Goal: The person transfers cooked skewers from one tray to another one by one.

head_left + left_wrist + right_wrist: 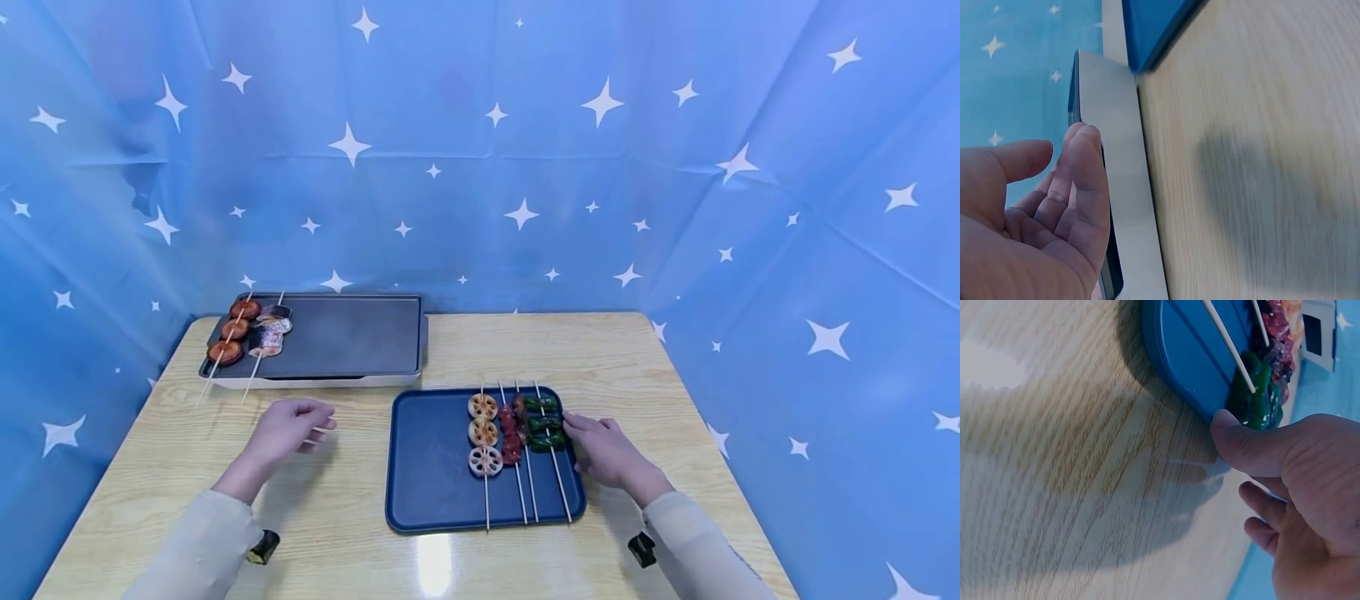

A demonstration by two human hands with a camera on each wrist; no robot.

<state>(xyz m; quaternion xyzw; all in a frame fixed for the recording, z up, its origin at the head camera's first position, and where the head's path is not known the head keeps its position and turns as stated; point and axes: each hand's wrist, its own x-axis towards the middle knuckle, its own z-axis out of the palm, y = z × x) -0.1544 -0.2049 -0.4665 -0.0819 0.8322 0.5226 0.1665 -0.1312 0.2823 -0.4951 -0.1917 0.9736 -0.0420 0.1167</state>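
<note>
My left hand [288, 433] hovers above the table in front of the griddle [352, 333], fingers loosely bent and holding nothing. At the right edge of a blue tray [427, 467], my right hand [611, 454] touches the rim; the right wrist view shows the thumb against it, with the index finger mostly hidden. On the tray lie a lotus root skewer [483, 433], a red meat skewer [510, 437], a darker meat skewer [521, 417] and, nearest that hand, a green pepper skewer [546, 422].
On the griddle's left end rest a skewer of round brown pieces [235, 329] and a fish-piece skewer [266, 339]; their sticks overhang the front edge. The wooden table [525, 350] meets a blue star-patterned curtain [450, 125] at the back and sides.
</note>
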